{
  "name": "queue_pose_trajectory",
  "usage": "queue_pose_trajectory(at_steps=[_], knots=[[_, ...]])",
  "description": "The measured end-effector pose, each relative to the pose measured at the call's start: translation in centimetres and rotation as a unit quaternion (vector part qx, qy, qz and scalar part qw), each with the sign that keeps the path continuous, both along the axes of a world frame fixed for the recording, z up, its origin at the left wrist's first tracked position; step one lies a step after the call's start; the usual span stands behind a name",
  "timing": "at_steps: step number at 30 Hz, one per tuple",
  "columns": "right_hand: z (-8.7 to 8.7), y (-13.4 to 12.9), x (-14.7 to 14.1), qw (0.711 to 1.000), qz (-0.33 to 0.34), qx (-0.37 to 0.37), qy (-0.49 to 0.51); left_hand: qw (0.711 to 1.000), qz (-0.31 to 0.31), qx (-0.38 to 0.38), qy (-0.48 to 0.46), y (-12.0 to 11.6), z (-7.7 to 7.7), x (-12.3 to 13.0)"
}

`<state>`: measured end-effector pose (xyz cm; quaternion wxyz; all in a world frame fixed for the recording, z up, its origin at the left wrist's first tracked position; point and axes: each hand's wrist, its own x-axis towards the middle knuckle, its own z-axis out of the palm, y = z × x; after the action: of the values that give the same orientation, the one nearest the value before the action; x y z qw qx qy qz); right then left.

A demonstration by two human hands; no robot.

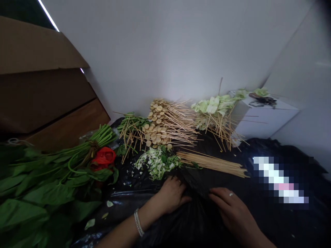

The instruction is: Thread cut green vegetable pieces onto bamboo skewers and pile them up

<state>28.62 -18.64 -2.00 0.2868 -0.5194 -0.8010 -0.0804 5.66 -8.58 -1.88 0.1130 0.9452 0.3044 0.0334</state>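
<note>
My left hand (172, 193), with a beaded bracelet on its wrist, is closed on the black plastic sheet (144, 201) just in front of a heap of chopped greens (155, 162). The plastic rises in a fold between my two hands. Wearing a ring, my right hand (230, 205) pinches the sheet's raised edge, its fingertips partly hidden by the plastic. Beyond the hands lies a bundle of bare wooden skewers (214, 163). Skewered pale round slices (156, 134) are piled behind the chopped greens.
Large leafy greens with a red plastic bag (103, 157) lie at left, near a cardboard box (43, 96). Skewers of cabbage pieces (213, 105) lean against a white box (269, 119). Skewered green stems (131, 124) sit at the back, before a pale wall (165, 44).
</note>
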Motion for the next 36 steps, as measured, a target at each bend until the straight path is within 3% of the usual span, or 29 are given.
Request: queue_pose_trajectory(at_steps=[3,6,10,13,18,21,23,26,29,32,36], knots=[[-0.8,-0.1,0.1,1.0,0.001,-0.018,0.003,0.999,-0.008,0.019,-0.035,-1.8,1.3,-0.9],[-1.0,0.1,0.3,1.0,-0.009,-0.018,0.011,0.992,-0.038,0.026,-0.12,-2.9,2.5,-3.4],[-1.2,0.2,0.3,0.999,-0.025,-0.031,-0.021,0.982,0.112,0.062,-0.139,-1.1,2.8,-7.7],[-0.7,0.1,0.0,0.997,-0.021,-0.025,-0.063,0.981,0.163,0.069,-0.08,1.2,2.6,-10.0],[3.5,0.2,-1.9,0.996,0.017,-0.007,-0.087,0.98,0.184,-0.001,-0.071,3.8,3.6,-10.8],[6.3,1.6,-5.2,0.998,0.047,-0.012,-0.034,0.973,0.198,-0.013,-0.114,5.0,4.6,-10.7],[7.0,3.4,-8.2,0.994,0.095,-0.048,-0.005,0.973,0.195,-0.014,-0.125,5.6,5.0,-10.6],[5.9,6.8,-12.8,0.975,0.155,-0.159,-0.031,0.973,0.189,-0.029,-0.128,6.2,5.3,-10.7],[3.8,9.8,-16.0,0.963,0.136,-0.204,-0.108,0.972,0.188,-0.042,-0.131,6.2,5.3,-10.9],[2.1,11.0,-17.4,0.962,0.101,-0.214,-0.138,0.972,0.188,-0.048,-0.132,5.9,5.3,-11.0],[1.2,10.9,-17.7,0.962,0.095,-0.212,-0.142,0.971,0.194,-0.051,-0.128,5.7,5.2,-11.3]])
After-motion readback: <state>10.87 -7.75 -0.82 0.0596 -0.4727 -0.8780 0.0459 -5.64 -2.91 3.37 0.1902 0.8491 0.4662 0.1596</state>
